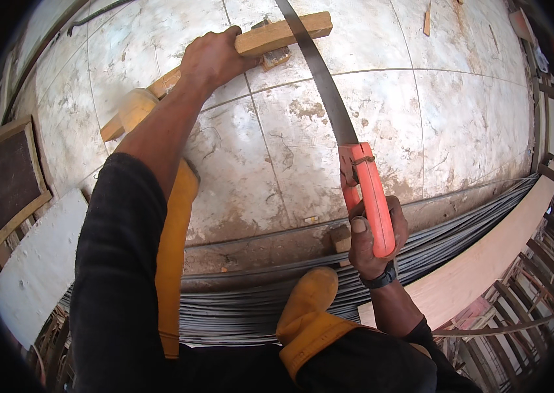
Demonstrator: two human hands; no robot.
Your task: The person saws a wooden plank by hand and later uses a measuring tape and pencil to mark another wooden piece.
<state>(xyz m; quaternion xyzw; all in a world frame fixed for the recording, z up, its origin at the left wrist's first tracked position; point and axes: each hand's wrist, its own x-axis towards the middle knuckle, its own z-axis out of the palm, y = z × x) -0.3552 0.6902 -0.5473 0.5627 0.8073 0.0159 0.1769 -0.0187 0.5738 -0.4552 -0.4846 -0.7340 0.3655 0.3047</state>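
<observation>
My left hand point(214, 59) is closed around a length of wood point(283, 36), which slants across the tiled floor at the upper middle. A small wooden block point(275, 59) lies under the wood, partly hidden. My right hand point(374, 239) grips the orange-red handle point(376, 209) of a handsaw. The long grey saw blade point(324, 82) reaches away from me, and its far part crosses the wood to the right of my left hand. Its tip runs out of the top of the picture. A yellow boot point(138, 108) of mine rests by the wood's left end.
Dirty white tiles point(349, 98) form the floor. A bundle of thin metal rods point(473, 226) runs along the near side, with my other yellow boot point(313, 291) over it. A plywood strip point(480, 262) lies at right, a white board point(41, 268) at left. A wood sliver point(427, 18) lies far right.
</observation>
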